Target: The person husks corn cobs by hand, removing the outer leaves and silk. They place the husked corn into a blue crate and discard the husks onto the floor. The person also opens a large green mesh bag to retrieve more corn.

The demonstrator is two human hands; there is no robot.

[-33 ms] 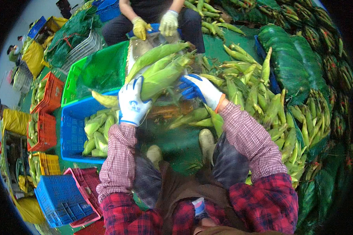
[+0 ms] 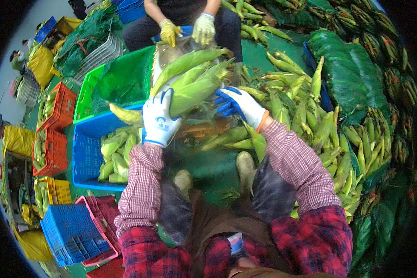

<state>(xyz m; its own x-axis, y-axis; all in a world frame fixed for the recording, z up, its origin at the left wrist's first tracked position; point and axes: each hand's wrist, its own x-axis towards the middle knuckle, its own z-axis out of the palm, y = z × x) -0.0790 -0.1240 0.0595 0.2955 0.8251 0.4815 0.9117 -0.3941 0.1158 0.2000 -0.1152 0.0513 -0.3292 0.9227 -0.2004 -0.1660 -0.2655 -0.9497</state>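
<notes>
Several green ears of corn (image 2: 190, 65) in their husks lie side by side on a work surface in front of me. My left hand (image 2: 161, 119), in a white and blue glove, has the tip end of the nearest ear (image 2: 197, 96) between thumb and fingers; part of the grip is hidden. Close to that ear's stalk end is my right hand (image 2: 238, 106), gloved alike, its fingers stretched and apart with nothing visible in them. A paler ear (image 2: 125, 114) sticks out left of my left hand, over the rim of a blue crate (image 2: 85, 153).
A green crate (image 2: 83, 99) stands beyond the blue one. Opposite sits a person with gloved hands (image 2: 185, 31). Heaped corn (image 2: 306, 116) lies to my right, with green net sacks (image 2: 338, 74) behind. Orange crates (image 2: 55, 148) and stacked crates (image 2: 74, 231) stand at left.
The view has shifted very slightly. My right hand's fingers have moved a little; the left hand stays at the same ear.
</notes>
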